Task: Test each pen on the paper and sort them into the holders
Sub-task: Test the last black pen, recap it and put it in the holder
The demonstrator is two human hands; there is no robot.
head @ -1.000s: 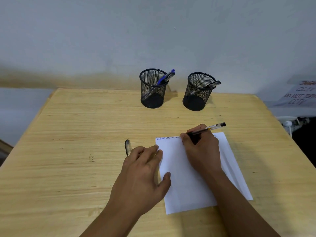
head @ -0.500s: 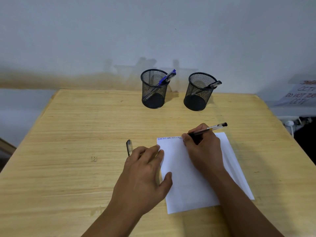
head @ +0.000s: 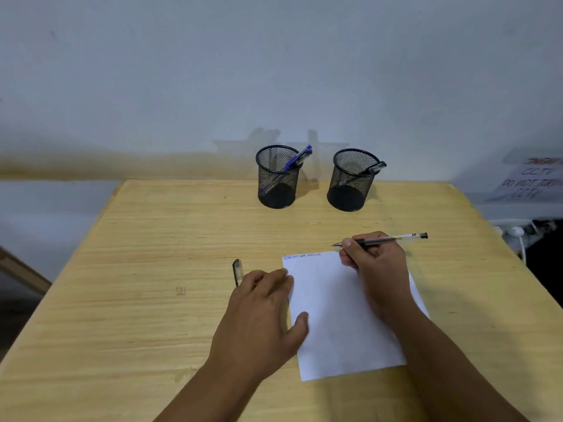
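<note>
Sign [head: 531, 179] at right edge cut off, blurred. Right hand [head: 376, 263] pinching clear pen [head: 387, 239] above white paper [head: 341, 318]; left hand [head: 262, 312] flat on paper's edge. Mesh holders [head: 277, 184] behind.

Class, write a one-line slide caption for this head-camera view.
Right hand holds a clear black-ink pen above white paper; left hand steadies it.

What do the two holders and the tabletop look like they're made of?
Left holder and right holder: black wire mesh, likely metal, matte; the pens show through the walls. Tabletop: pale wood or wood-look laminate, with visible grain lines and a slight sheen.
</note>
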